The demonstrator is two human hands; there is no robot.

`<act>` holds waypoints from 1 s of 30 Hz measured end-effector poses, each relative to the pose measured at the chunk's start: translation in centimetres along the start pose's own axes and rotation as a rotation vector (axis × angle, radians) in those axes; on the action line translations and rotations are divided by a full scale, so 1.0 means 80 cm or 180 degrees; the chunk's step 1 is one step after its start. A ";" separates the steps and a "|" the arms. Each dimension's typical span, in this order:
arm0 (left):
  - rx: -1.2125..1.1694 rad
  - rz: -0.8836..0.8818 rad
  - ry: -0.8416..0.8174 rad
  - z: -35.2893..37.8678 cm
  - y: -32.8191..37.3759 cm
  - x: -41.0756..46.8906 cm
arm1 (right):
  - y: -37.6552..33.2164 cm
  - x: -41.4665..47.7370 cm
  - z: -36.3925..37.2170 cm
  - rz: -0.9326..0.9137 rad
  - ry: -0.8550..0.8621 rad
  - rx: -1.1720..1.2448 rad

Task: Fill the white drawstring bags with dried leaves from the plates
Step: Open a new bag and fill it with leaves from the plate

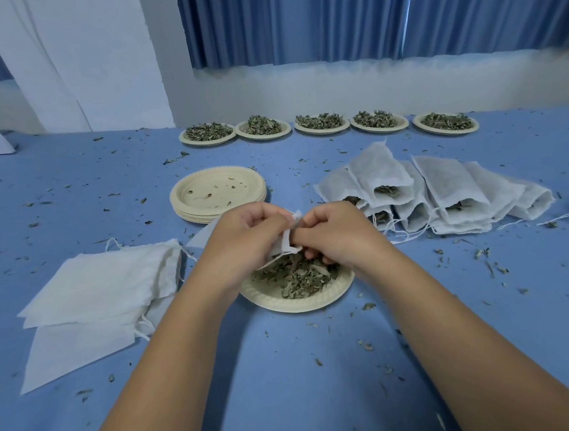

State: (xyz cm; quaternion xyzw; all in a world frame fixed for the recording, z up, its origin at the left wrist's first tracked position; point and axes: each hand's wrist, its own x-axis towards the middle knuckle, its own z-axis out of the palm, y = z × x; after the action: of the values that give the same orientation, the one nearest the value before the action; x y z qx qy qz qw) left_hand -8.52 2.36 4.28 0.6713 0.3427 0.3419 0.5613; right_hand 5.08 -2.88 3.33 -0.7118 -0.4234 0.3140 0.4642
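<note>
While above plate (284, 302), left hand (243, 234) and right hand (338, 233) on bag (287, 242)

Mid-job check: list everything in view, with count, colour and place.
Round paper plates heaped with dried leaves: five, beige, far row.
Stack of empty paper plates: one, beige, centre.
Paper plate of dried leaves: one, beige, nearest, front centre.
Flat empty drawstring bags: small pile, white, left.
Leaf-filled drawstring bags: several overlapping, white, right.
Held drawstring bag: one, white, above that nearest plate.
Loose leaf crumbs: many, green, across the blue tablecloth.
Hands: left hand and right hand, both gripping the held bag.
</note>
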 end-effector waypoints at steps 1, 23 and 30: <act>0.0041 0.0005 -0.0011 0.001 0.000 0.000 | 0.002 0.002 0.001 -0.0042 0.0085 -0.0047; -0.0362 -0.0020 0.1103 -0.008 -0.002 0.011 | 0.001 0.007 -0.013 -0.0733 0.0265 -0.0514; -0.0515 0.0024 0.1463 -0.016 -0.006 0.014 | 0.006 -0.005 0.000 -0.0670 -0.0237 -0.2221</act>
State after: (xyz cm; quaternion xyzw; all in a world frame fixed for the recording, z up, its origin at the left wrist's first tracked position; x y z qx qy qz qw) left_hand -9.04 4.04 4.05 0.5300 0.4304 0.5142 0.5192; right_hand 5.08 -3.34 2.91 -0.7679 -0.5926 0.1268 0.2074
